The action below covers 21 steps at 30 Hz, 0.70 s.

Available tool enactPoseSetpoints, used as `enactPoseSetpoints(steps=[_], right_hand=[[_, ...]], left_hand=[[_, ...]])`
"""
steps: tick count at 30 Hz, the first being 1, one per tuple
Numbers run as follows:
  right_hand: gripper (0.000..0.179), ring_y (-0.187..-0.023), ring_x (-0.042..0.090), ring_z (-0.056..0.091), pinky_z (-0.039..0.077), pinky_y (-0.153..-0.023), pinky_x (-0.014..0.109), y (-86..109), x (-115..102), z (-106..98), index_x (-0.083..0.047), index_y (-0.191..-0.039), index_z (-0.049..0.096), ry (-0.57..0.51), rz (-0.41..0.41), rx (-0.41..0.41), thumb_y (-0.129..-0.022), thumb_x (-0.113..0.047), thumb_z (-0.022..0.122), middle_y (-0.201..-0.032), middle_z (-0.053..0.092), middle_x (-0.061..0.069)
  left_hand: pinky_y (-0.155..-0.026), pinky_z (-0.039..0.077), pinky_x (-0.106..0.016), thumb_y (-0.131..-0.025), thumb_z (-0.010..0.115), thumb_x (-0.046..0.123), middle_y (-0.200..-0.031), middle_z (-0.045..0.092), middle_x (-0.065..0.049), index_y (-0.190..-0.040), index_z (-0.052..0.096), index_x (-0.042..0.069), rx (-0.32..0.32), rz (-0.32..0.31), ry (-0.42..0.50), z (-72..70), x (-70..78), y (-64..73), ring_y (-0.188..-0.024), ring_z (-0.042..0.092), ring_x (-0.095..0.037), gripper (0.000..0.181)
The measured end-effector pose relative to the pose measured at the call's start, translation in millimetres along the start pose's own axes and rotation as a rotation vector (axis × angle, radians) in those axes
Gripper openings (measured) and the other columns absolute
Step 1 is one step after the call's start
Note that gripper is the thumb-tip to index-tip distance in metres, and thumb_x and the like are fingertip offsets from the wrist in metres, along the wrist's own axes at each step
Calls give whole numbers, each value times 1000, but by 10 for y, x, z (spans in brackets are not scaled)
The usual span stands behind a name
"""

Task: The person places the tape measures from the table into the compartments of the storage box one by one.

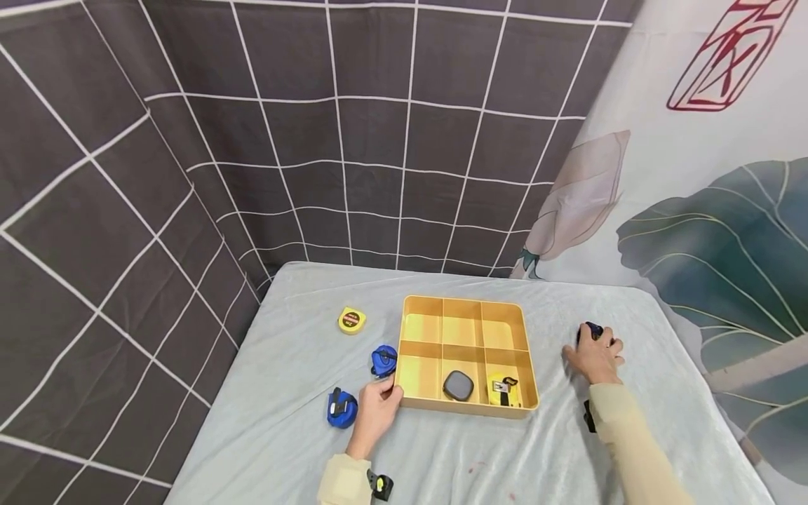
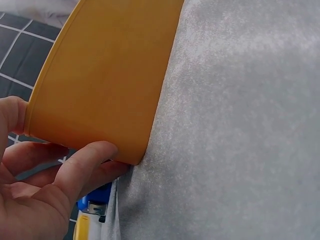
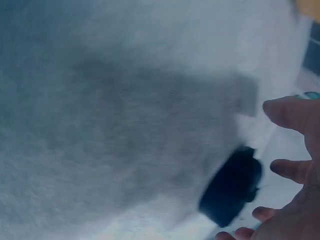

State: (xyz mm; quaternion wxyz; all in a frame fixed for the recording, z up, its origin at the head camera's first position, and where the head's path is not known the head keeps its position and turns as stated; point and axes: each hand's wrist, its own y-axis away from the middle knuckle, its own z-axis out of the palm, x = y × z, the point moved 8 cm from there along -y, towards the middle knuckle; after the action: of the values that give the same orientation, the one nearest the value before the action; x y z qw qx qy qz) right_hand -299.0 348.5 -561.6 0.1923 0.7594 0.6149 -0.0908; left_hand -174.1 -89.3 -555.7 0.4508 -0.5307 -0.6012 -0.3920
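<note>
My left hand (image 1: 376,409) grips the front left corner of a yellow compartment box (image 1: 467,409), thumb at the rim and fingers against the outer wall (image 2: 115,75). A dark grey rounded-square case (image 1: 458,386) lies in the front middle compartment. To its right, the front right compartment holds a yellow tape measure (image 1: 503,391). Over at the right, my right hand (image 1: 596,355) reaches above a dark blue tape measure (image 1: 595,330) on the cloth. Its fingers are spread, and the right wrist view shows a gap between them and the tape measure (image 3: 231,187).
Left of the box lie a blue tape measure (image 1: 384,360) near its wall, another blue tape measure (image 1: 341,408) beside my left wrist, and a yellow tape measure (image 1: 351,320) farther back. A pale wrinkled cloth (image 1: 284,351) covers the table. Dark checked fabric (image 1: 372,133) hangs behind.
</note>
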Motion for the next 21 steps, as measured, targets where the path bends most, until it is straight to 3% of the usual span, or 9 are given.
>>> enactPoseSetpoints(steps=[4, 12, 21], right_hand=[[65, -115, 66, 1, 18, -79, 72, -81, 103, 65, 4, -137, 20, -22, 41, -41, -86, -25, 47, -134, -6, 44], [61, -111, 68, 6, 21, -78, 73, -171, 168, 34, 0, -141, 18, -47, 44, -10, -89, -22, 40, -132, 1, 44], [45, -104, 69, 14, 28, -73, 70, -222, 208, 25, 2, -128, 34, -43, 23, -31, -90, -20, 38, -128, 4, 46]], left_hand=[[-51, 46, -19, -83, 55, 4, -112, 62, -16, -115, 61, -4, -2, 9, 7, -5, 15, 3, -72, 59, -8, 33], [-48, 45, -20, -83, 55, 5, -111, 62, -17, -115, 60, -4, -11, -8, 12, 9, 22, 3, -67, 58, -9, 34], [-45, 42, -20, -83, 55, 6, -106, 65, -15, -116, 60, -4, -14, -27, 22, 12, -14, -10, -57, 54, -7, 35]])
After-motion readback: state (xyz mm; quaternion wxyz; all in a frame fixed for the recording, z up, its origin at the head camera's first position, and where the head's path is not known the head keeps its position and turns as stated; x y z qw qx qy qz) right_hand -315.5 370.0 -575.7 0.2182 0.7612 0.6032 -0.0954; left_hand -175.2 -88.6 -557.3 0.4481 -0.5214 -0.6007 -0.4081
